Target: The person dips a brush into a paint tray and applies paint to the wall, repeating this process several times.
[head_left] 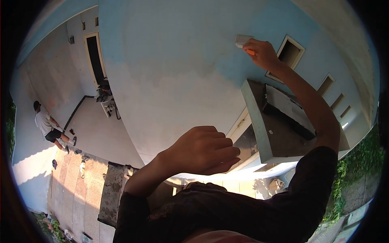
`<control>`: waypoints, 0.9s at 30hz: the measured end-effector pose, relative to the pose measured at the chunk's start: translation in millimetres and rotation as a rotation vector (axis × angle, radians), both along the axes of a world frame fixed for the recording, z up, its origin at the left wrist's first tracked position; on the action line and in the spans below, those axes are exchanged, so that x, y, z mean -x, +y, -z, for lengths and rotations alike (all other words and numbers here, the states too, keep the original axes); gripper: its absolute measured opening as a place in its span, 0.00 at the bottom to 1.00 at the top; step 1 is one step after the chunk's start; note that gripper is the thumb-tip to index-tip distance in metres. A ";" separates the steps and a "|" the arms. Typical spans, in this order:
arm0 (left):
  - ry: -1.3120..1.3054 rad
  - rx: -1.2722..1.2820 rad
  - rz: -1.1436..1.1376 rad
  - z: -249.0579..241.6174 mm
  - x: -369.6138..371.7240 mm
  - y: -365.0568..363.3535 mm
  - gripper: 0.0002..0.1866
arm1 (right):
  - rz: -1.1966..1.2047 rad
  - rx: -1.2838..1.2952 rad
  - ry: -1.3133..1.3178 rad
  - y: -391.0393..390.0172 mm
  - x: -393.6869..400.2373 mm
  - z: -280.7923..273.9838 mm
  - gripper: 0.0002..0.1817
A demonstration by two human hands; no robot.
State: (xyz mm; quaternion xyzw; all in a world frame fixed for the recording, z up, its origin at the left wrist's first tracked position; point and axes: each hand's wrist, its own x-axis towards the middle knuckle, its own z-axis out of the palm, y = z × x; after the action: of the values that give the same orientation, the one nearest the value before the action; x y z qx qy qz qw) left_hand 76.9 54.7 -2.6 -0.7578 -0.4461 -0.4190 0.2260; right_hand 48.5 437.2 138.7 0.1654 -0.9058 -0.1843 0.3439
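The right hand [262,53] gripped the orange-handled tool [243,41], fingers closed round its handle, its pale head at the blue wall [227,48] just left of the framed window [290,53]. The left hand [204,150] hung well below and left of the window, nearest the ledge [256,121], fingers curled together. A black-edged slab [285,107] lay on the ledge below the window.

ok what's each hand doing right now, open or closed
Left hand: fingers curled closed, nothing visible in it, though the palm is hidden.
Right hand: closed on an orange-handled flat tool, up by the blue wall.
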 end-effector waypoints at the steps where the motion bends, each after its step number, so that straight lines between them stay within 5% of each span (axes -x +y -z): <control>1: 0.002 -0.003 -0.001 -0.3 -0.8 0.3 0.07 | -0.024 0.030 -0.072 -5.5 -0.6 16.1 0.07; 4: -0.018 -0.050 0.018 1.5 -2.0 2.4 0.07 | 0.036 0.119 -0.309 -26.8 -7.1 39.4 0.06; 9: -0.028 -0.041 0.029 1.6 0.9 1.0 0.04 | -0.149 0.191 -0.277 -88.2 -43.6 14.9 0.06; 13: -0.360 -0.001 0.305 -5.1 -5.0 -12.2 0.06 | -0.190 0.148 -0.181 -154.8 -125.3 7.1 0.06; 17: -0.755 -0.010 0.697 -9.9 -28.0 -33.7 0.21 | -0.245 0.033 -0.112 -189.0 -204.2 25.4 0.07; 18: -0.832 0.063 0.805 -14.8 -32.5 -40.8 0.29 | -0.283 0.091 -0.131 -189.4 -218.2 32.2 0.07; 20: -0.927 0.064 1.105 -21.0 -43.2 -44.7 0.26 | -0.308 0.181 -0.174 -195.1 -235.6 53.1 0.08; 22: -1.086 0.177 1.300 -31.0 -61.3 -44.9 0.34 | -0.278 0.275 0.030 -198.5 -239.2 85.3 0.08; 27: -1.327 -0.026 1.189 -44.0 -94.0 -32.3 0.32 | -0.524 0.705 0.187 -219.0 -202.6 165.5 0.09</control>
State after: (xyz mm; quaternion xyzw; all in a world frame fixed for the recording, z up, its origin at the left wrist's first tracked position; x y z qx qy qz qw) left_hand 170.9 22.4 41.4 -0.4629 -0.0136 -0.8246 -0.3250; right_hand 251.1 218.1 -26.8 0.2446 -0.8058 0.2148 0.4946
